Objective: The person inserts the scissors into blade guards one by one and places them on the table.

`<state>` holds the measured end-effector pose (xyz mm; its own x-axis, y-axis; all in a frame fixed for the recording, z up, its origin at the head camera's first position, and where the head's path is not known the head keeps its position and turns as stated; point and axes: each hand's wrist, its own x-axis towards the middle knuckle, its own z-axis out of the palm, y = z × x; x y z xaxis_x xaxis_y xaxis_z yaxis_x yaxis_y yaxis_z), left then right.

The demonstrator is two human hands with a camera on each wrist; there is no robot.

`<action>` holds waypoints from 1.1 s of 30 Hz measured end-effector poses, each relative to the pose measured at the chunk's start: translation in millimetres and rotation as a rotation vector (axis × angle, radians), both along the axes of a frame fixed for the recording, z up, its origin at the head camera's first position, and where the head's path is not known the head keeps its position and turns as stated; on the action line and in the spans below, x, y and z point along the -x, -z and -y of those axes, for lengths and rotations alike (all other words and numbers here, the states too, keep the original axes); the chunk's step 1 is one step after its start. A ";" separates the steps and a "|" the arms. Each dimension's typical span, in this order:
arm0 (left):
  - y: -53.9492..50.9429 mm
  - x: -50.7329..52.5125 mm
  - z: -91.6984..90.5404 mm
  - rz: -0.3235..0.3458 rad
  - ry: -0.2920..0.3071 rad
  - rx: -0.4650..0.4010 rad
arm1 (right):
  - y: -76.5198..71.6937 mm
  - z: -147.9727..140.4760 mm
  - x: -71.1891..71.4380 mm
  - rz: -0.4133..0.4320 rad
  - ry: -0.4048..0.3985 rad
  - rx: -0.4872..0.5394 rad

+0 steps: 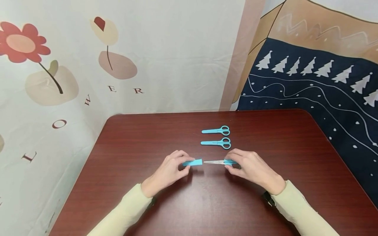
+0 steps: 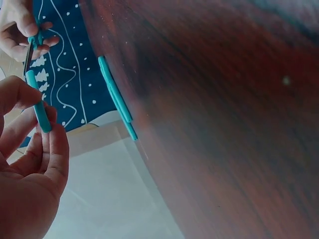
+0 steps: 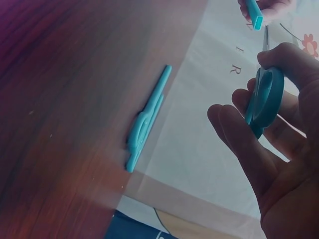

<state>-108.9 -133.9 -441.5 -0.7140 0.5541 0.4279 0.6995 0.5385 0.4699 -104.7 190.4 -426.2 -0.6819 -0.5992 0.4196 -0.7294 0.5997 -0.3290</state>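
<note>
Between thumb and fingers my left hand (image 1: 169,165) pinches a light-blue scissors cover (image 1: 195,162), its wider end facing right. My right hand (image 1: 251,165) holds a pair of scissors (image 1: 217,162) by its blue handles, which the fingers partly hide. The bare metal blades are together and point left, their tip just short of the cover's end. In the right wrist view the cover's opening (image 3: 257,22) shows beyond the blades, and a handle loop (image 3: 269,97) lies between thumb and fingers. Cover and scissors are both held above the table.
Two more pairs of blue scissors, one farther (image 1: 215,130) and one nearer (image 1: 216,143), lie covered on the brown table (image 1: 141,137) beyond the hands. Their handles point right. Printed cloths (image 1: 177,65) hang behind the table's back edge.
</note>
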 end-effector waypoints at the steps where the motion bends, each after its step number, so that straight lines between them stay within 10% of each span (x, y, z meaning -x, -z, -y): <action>1: 0.0 -0.4 -0.1 -0.005 0.002 0.002 | 0.0 0.9 0.0 -0.004 0.000 -0.001; 33: 3.0 -9.7 -3.3 -0.014 0.003 -0.021 | -4.3 17.1 2.2 -0.080 -0.025 -0.082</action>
